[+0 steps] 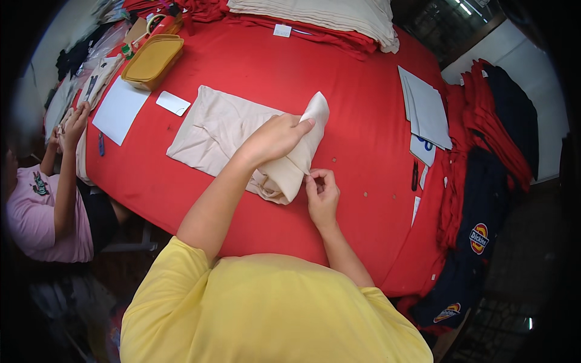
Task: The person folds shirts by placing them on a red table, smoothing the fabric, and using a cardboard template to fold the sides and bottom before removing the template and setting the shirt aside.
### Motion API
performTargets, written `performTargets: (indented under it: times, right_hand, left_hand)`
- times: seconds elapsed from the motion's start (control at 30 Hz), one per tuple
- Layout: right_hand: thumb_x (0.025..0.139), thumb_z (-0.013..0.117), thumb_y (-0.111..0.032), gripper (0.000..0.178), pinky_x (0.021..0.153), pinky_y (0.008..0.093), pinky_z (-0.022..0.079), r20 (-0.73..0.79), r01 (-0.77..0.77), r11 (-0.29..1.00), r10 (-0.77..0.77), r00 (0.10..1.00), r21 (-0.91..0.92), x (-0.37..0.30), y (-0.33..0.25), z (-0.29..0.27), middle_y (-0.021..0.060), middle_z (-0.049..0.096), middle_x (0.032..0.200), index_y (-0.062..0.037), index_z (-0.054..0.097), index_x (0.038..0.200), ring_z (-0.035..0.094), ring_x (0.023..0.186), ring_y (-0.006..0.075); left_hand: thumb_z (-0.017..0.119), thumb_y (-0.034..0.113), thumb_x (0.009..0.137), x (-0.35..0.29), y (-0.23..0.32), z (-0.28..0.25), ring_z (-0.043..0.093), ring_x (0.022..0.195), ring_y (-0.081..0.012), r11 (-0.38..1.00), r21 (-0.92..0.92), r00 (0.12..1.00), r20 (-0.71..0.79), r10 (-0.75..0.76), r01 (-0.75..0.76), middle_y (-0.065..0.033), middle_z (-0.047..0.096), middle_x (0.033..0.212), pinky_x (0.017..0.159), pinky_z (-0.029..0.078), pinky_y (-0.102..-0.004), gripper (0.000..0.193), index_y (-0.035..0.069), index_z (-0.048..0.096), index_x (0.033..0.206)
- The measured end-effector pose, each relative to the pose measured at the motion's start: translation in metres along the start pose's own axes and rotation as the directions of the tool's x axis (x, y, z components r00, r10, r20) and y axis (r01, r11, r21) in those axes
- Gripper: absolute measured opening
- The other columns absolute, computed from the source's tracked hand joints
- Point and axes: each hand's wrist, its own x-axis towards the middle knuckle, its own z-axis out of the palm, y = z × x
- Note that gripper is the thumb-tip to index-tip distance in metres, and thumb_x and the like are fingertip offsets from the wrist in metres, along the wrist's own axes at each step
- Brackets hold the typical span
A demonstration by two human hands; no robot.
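Observation:
A cream cloth [221, 124] lies on the red-covered table in front of me, partly folded and wrinkled. Whether it is a garment, I cannot tell. My left hand [277, 140] reaches across it and grips the raised fold at its right end, thumb on top and the other fingers partly hidden. That fold stands up off the table with its tip curling away from me. Lower down, my right hand [323, 196] pinches the cloth's near right edge between thumb and forefinger.
Left on the red table [369, 121] are a mustard plastic box [151, 63], white paper [123, 109] and a white card [173, 103]. Cream cloth stacks [327, 18] stand at the back. Grey-white sheets [423, 109] and dark and red garments [484, 206] line the right. Another person [54, 199] sits left.

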Motion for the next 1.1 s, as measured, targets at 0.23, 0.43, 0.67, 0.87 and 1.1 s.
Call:
performTargets:
  times: [0.23, 0.43, 0.67, 0.87, 1.1]
  right_hand:
    - [0.08, 0.063, 0.004, 0.017, 0.074, 0.0346, 0.05, 0.103, 0.334, 0.84, -0.322, 0.941, -0.427, 0.004, -0.015, 0.004, 0.0129, 0.058, 0.094, -0.0008, 0.056, 0.095, 0.061, 0.086, 0.027]
    - [0.08, 0.064, 0.0, 0.015, 0.074, 0.0378, 0.05, 0.255, 0.478, 0.784, -0.407, 0.877, -0.396, -0.012, -0.027, -0.01, 0.0154, 0.06, 0.1, -0.0017, 0.06, 0.094, 0.061, 0.086, 0.0299]
    - [0.091, 0.055, -0.005, 0.016, 0.074, 0.0302, 0.052, 0.168, -0.029, 0.957, 0.081, 0.982, -0.29, -0.024, -0.004, -0.037, 0.0143, 0.06, 0.112, 0.0008, 0.062, 0.105, 0.064, 0.084, 0.0216]
    - [0.094, 0.05, -0.009, 0.028, 0.09, 0.0349, 0.048, 0.354, -0.016, 0.918, 0.168, 0.92, -0.396, -0.002, -0.022, -0.025, 0.0151, 0.055, 0.127, 0.0013, 0.058, 0.119, 0.06, 0.102, 0.0263]
    - [0.091, 0.05, -0.002, 0.037, 0.103, 0.0415, 0.037, 0.351, 0.434, 0.715, -0.275, 0.895, -0.548, 0.029, -0.065, 0.039, 0.0192, 0.045, 0.135, 0.0013, 0.051, 0.127, 0.042, 0.123, 0.0368]
  left_hand:
    - [0.043, 0.039, 0.096, 0.002, -0.012, 0.001, 0.067, 0.076, -0.0352, 0.999, -0.006, 0.996, -0.089, 0.032, -0.032, -0.0282, 0.065, 0.086, 0.074, 0.05, -0.0407, 0.054, -0.012, 0.062, 0.094]
    - [0.05, 0.036, 0.096, -0.021, -0.029, -0.036, 0.067, 0.081, -0.0215, 0.988, -0.118, 0.981, -0.177, 0.075, -0.096, -0.0178, 0.068, 0.088, 0.075, 0.05, -0.0348, 0.048, -0.009, 0.063, 0.097]
    - [0.056, 0.033, 0.094, -0.047, -0.157, -0.135, 0.064, 0.093, -0.0265, 0.991, 0.037, 0.811, -0.579, -0.083, 0.128, -0.0154, 0.066, 0.102, 0.088, 0.048, -0.0364, 0.043, -0.004, 0.062, 0.116]
    - [0.066, 0.034, 0.086, -0.023, -0.218, -0.125, 0.056, 0.106, -0.0365, 0.865, 0.353, 0.667, -0.744, 0.03, 0.355, -0.0225, 0.054, 0.119, 0.092, 0.045, -0.0426, 0.048, -0.004, 0.062, 0.116]
    - [0.06, 0.036, 0.09, -0.046, -0.164, -0.061, 0.061, 0.09, -0.0366, 0.887, 0.349, 0.721, -0.692, 0.025, 0.304, -0.0176, 0.053, 0.108, 0.078, 0.05, -0.0464, 0.039, 0.0, 0.064, 0.104]
